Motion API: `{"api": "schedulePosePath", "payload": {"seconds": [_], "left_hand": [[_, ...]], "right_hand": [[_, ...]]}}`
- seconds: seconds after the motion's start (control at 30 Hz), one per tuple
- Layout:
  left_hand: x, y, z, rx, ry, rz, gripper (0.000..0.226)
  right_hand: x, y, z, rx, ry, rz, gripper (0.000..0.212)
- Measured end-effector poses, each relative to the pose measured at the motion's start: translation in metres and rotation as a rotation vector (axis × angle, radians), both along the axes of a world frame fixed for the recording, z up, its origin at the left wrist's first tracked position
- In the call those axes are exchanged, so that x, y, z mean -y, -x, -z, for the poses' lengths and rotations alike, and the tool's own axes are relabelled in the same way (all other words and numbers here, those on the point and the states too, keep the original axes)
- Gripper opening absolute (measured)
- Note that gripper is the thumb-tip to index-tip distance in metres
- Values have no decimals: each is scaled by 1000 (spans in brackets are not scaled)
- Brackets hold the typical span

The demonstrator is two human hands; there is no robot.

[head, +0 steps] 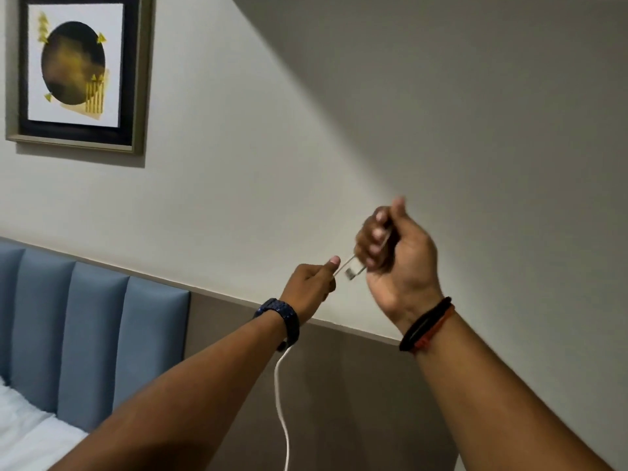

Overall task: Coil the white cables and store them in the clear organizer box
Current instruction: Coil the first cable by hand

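Note:
Both my hands are raised in front of the wall. My left hand [314,285] pinches a white cable [281,396] between thumb and fingers; the cable hangs down below my left wrist and out of the bottom of the frame. A short stretch with a plug end [351,270] runs from my left hand up into my right hand [396,258], whose fingers are curled around it. The clear organizer box is not in view.
A framed picture [80,71] hangs on the wall at upper left. A blue padded headboard [85,334] and white bedding [30,433] lie at lower left. Grey wall panelling [339,385] is behind my arms.

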State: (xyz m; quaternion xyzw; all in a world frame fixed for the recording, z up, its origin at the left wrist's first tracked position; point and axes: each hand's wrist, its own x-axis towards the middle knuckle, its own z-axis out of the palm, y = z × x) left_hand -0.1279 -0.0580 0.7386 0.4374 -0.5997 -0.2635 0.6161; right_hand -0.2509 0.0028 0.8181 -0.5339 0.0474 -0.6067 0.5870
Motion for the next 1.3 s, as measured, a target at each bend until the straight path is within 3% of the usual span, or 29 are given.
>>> {"api": "schedulePosePath", "payload": {"seconds": [0.1,0.2,0.33,0.37,0.43,0.5,0.57,0.63,0.8,0.9,1.03,1.17,1.23,1.3], "left_hand": [[-2,-1,7,92,-55,17,63],[-8,1,4,186,-54,14,59],[-14,4,-7,252,-21,-1,60],[-15,3,-11,269,-12,-11,60],[-16,3,-18,293,22,-44,60],[-15,0,-26,298,66,-80,58],[-13,-5,-32,308,84,-123,54],[-11,-13,-35,303,75,-160,55],[-7,-28,-32,147,85,-229,56],[-6,-26,-26,49,22,-167,56],[-11,-13,-14,115,-180,4,60],[-15,-9,-10,254,-199,46,62],[-18,-9,-13,297,-179,36,62],[-20,-8,-18,330,-158,37,62]], "right_hand": [[17,13,-18,279,-108,361,24],[34,31,-16,199,-293,763,11],[42,42,0,-183,-366,1020,14],[44,41,6,-331,-287,1091,24],[41,33,21,-819,-67,1229,44],[32,26,31,-1271,70,1142,64],[26,23,35,-1426,71,905,75],[20,21,32,-1335,-26,598,74],[5,32,14,-875,-129,-184,59],[-9,26,5,-566,-35,-315,48],[-18,12,-18,-4,19,-58,37],[4,25,-38,351,-182,517,23],[21,40,-32,280,-271,796,17],[35,51,-19,-89,-230,1114,14]]}}
